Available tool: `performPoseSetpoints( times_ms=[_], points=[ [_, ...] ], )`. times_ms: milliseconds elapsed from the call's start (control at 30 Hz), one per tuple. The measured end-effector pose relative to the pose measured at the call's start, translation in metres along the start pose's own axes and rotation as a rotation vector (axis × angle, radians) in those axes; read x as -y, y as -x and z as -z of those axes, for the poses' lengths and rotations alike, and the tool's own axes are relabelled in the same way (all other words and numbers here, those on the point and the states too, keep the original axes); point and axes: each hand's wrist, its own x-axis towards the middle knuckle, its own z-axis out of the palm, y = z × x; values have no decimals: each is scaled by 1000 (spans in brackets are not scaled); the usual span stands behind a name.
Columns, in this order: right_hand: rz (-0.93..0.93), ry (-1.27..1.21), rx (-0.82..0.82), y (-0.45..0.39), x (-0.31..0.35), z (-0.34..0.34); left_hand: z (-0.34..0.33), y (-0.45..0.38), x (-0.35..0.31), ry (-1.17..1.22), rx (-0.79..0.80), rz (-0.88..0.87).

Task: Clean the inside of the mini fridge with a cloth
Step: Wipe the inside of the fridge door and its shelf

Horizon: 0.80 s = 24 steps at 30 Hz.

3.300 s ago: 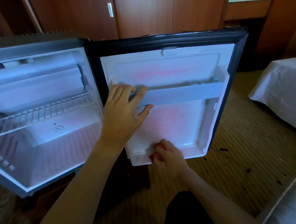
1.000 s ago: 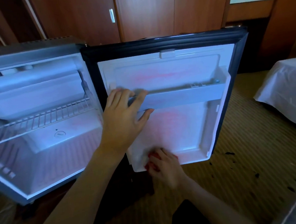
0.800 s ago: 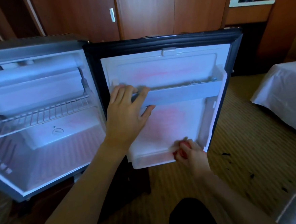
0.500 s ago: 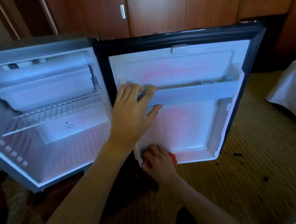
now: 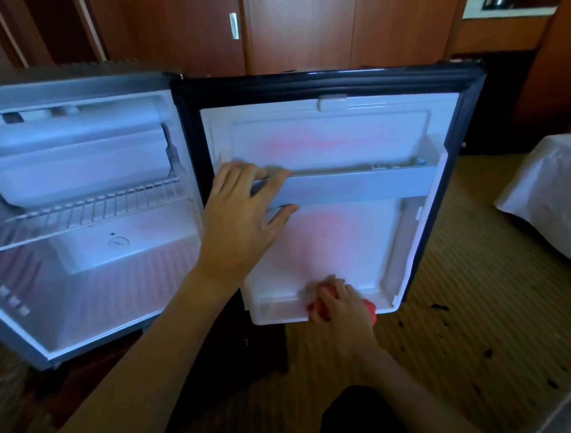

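A person kneels at the open fridge (image 5: 73, 204), wiping the bottom ledge of its door (image 5: 332, 135). The right hand (image 5: 342, 305), fingers curled around a red cloth (image 5: 368, 307), has slid back toward the middle of the ledge after sweeping to the hinge end half a second ago, which suggests the lower rim is getting repeated passes. The left hand (image 5: 243, 219) still steadies the door, fingers hooked over the door shelf (image 5: 359, 185), thumb beneath it. That shelf appears to hold nothing, though small bits at its far end are unclear. The wire rack (image 5: 91, 209) and cabinet floor inside are bare.
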Motion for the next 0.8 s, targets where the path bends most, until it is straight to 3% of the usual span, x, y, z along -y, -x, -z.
performPoseSetpoints(
  times_ms=[167, 333, 533, 667, 733, 800],
  points=[
    [138, -57, 24, -12, 62, -38, 3, 1, 3, 19, 15, -10],
    [303, -48, 100, -8, 33, -28, 3, 1, 3, 20, 2, -10],
    [24, 6, 40, -1, -28, 14, 0, -1, -2, 36, -12, 17],
    [-235, 60, -18, -3, -17, 8, -2, -1, -1, 37, -28, 6],
    [-240, 34, -42, -5, 6, -5, -3, 1, 1, 44, -37, -3],
    [-125, 2, -45, -8, 33, -18, -3, 2, 2, 41, -38, -5]
  ],
)
